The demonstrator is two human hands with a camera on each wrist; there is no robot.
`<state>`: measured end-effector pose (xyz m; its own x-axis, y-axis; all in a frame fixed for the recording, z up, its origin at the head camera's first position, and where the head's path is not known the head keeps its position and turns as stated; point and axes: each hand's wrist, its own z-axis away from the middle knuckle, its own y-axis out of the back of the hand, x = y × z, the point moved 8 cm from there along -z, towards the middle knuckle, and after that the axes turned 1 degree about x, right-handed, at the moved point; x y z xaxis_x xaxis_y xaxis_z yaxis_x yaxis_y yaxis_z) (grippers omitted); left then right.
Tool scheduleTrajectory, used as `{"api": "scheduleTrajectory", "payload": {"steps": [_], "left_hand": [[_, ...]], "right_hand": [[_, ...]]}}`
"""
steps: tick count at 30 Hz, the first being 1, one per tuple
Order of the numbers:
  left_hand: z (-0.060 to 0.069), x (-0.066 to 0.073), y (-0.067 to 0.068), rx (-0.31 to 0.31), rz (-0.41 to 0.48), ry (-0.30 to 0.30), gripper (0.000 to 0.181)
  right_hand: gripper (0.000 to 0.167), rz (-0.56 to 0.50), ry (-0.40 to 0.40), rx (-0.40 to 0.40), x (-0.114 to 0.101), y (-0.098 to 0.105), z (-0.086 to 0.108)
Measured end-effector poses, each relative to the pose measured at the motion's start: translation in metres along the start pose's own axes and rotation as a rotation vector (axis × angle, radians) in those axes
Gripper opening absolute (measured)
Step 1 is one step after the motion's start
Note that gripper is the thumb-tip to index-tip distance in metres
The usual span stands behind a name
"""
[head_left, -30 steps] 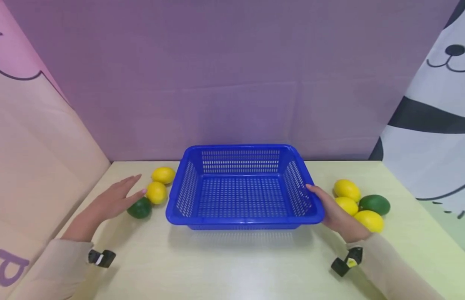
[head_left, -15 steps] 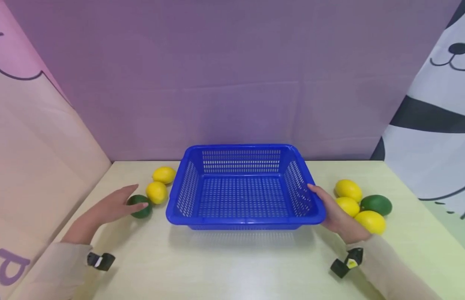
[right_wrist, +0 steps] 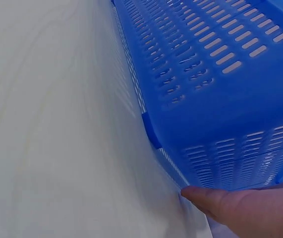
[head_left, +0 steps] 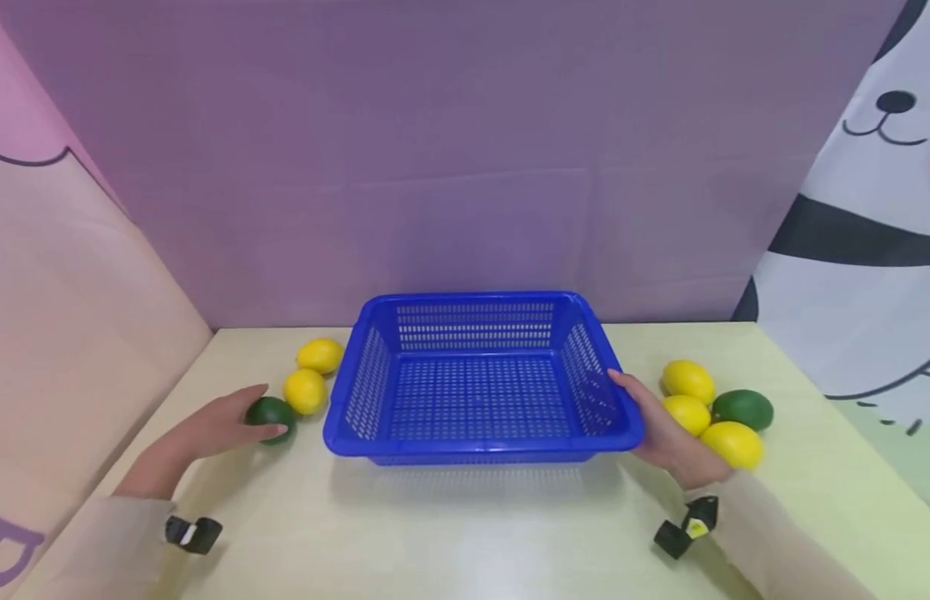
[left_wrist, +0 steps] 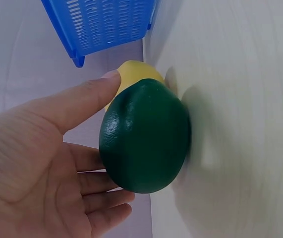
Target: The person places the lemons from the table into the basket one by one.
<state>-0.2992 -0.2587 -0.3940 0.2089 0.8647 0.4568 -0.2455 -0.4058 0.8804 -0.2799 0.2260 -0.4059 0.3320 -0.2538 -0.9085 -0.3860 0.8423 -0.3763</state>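
My left hand (head_left: 213,427) is around a dark green fruit (head_left: 267,410) on the table's left side, thumb in front and fingers behind. In the left wrist view the fingers of the left hand (left_wrist: 47,163) lie fairly straight behind the green fruit (left_wrist: 143,139), and the thumb stands a little off it. A blue basket (head_left: 480,445) sits upright in the middle. My right hand (head_left: 671,433) grips its right side, thumb over the rim. In the right wrist view, the right hand (right_wrist: 250,208) shows only its thumb clearly, against the basket (right_wrist: 205,114); its fingers are mostly hidden.
Two yellow lemons, one farther back (head_left: 320,356) and one nearer (head_left: 305,392), lie between the green fruit and the basket. Right of the basket are three lemons (head_left: 688,381) beside another green fruit (head_left: 743,409). A purple cloth (head_left: 465,167) hangs behind the table (head_left: 465,533).
My left hand has come down from above the green fruit, its thumb and fingers now on either side of it. My right hand keeps its hold on the basket. The head view has shifted slightly.
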Motion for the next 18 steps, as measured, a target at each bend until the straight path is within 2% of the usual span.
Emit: {"api": "scheduleTrajectory", "payload": {"steps": [11,18], "left_hand": [[-0.0011,-0.0078,-0.0061,0.004,-0.006,0.010,0.089],[-0.0025,-0.0057,-0.0060,0.054,-0.007,-0.021,0.085]], "right_hand": [[0.050,-0.014,-0.008,0.004,0.0016,-0.0030,-0.0007],[0.052,-0.015,-0.004,0.008,-0.0008,-0.0018,0.0005]]}}
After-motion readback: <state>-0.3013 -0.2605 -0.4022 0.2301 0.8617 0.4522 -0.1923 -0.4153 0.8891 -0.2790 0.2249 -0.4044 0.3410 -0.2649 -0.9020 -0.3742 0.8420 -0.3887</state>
